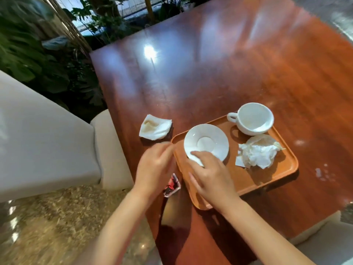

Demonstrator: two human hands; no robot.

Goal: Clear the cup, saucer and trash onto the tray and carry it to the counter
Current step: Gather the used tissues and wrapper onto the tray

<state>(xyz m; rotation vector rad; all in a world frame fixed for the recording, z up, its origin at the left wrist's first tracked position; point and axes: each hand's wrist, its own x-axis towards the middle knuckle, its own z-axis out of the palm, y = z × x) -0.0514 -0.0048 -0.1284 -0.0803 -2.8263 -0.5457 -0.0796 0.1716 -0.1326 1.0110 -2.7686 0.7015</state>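
The clearing looks a little over half done. The cup (253,118) stands upright at the tray's (248,180) far corner, its body overhanging the far rim, and a crumpled wad of tissue (259,152) lies near the tray's right edge with a small white slip tucked under it. The saucer (206,143) rests on the tray near its left rim, and the right hand (208,175) has its fingers curled over the saucer's near edge, apparently just setting it down or nudging it into place.

Two bits of trash remain on the counter (219,73): a stained, folded napkin (155,129) just off the tray's far-left corner, and a red-and-pink wrapper (172,185) beside the tray's near-left side, close to the counter's left edge. The left hand (152,167) hovers between them, blurred, fingers loosely together and seemingly empty (I cannot tell for certain).

After those two, the carry itself is left.

The far half of the counter offers wide room to slide the tray. The near and left sides are tighter: the wrapper sits close to the drop, and a pale cushioned seat (47,140) stands just off the left edge. Some spill marks (322,173) spot the counter right of the tray.
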